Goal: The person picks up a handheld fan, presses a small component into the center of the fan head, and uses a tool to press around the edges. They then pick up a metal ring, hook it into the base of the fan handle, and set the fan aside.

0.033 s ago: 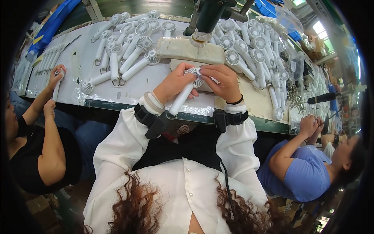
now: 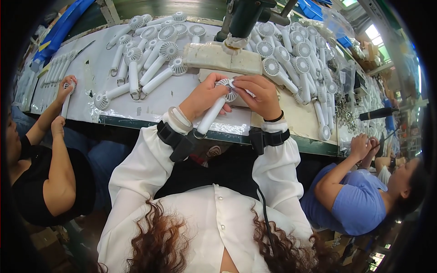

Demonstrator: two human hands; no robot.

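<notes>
A white handheld fan [image 2: 212,115] lies slantwise over the bench's front edge, its round ribbed head away from me and a metal ring at the handle's near end. My left hand [image 2: 203,97] is closed around the head and upper handle. At the head, my right hand [image 2: 261,94] pinches a small white piece [image 2: 231,83] against the grille; fingers hide much of it, so I cannot tell whether it is fixed there. Just beyond my hands are pale padded blocks [image 2: 218,58], below a green machine column [image 2: 243,20].
Similar white fans [image 2: 157,82] lie heaped at left, with another pile [image 2: 302,66] at right. The dark green bench edge [image 2: 123,122] runs before me. One co-worker [image 2: 50,177] at left holds a fan; another [image 2: 350,195] sits at right, hands raised near a dark-handled tool [image 2: 378,113].
My hands and the fan show no visible movement. The hands of the co-worker at right have shifted slightly.
</notes>
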